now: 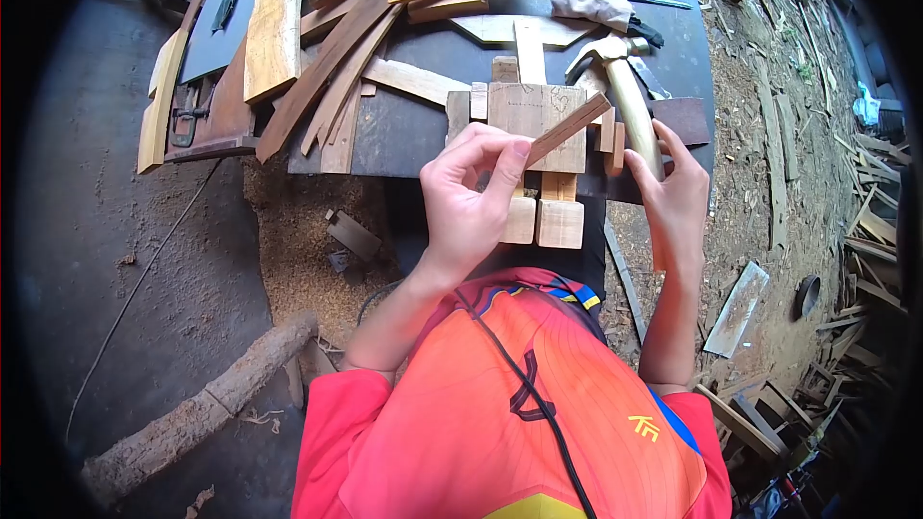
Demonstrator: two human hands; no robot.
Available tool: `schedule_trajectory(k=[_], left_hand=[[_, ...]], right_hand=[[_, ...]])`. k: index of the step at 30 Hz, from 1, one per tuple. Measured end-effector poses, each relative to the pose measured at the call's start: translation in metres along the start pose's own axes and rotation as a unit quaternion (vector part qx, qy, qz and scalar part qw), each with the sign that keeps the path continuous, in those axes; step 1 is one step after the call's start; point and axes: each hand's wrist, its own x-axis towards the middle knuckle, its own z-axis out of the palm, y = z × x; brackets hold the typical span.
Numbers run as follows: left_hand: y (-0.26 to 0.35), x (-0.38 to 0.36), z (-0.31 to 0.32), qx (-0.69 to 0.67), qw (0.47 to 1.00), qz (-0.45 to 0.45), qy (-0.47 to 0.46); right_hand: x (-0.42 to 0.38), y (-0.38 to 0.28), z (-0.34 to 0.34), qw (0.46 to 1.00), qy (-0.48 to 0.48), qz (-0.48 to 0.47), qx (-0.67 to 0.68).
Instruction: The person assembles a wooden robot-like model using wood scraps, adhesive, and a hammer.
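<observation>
Because the left hand pinches the wooden strip by its near end, between thumb and fingers, the far end slants free above the square block at the front edge of the bench; the right hand brackets the hammer handle with thumb and fingers parted, though contact cannot be told; the hammer lies head away, handle toward the person, apparently for easy reach

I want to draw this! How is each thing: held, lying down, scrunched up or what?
Left hand: pinching
Brown wooden strip: held, slanting
Right hand: thumb and finger either side of hammer handle; can't tell if gripping
Hammer: lying down
Grey cloth: crumpled
Log: lying on the ground
</observation>
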Motion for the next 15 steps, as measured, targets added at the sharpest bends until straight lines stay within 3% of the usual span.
schedule_trajectory(k=[1,4,7,8,10,14,15], left_hand=[[0.0,0.0,0.001,0.006,1.0,0.005,0.002],[0.001,0.0,0.005,0.029,0.999,0.022,0.008],[0.003,-0.001,0.01,0.055,0.998,0.039,0.007],[0.004,-0.001,0.013,0.056,0.997,0.044,0.0],[0.003,-0.002,0.017,0.068,0.996,0.057,-0.02],[0.011,0.006,0.015,0.122,0.987,0.093,-0.047],[0.019,0.009,0.014,0.141,0.984,0.1,-0.046]], right_hand=[[0.003,0.0,0.001,1.0,0.003,0.003,-0.007],[0.015,0.002,-0.002,0.992,0.036,-0.107,-0.054],[0.004,-0.034,-0.018,0.978,0.019,-0.154,0.136],[0.0,-0.041,-0.015,0.952,-0.021,-0.158,0.262],[-0.008,-0.053,-0.007,0.909,-0.058,-0.092,0.403],[-0.005,-0.056,-0.002,0.89,-0.098,-0.088,0.436],[-0.003,-0.058,-0.007,0.92,-0.117,-0.131,0.35]])
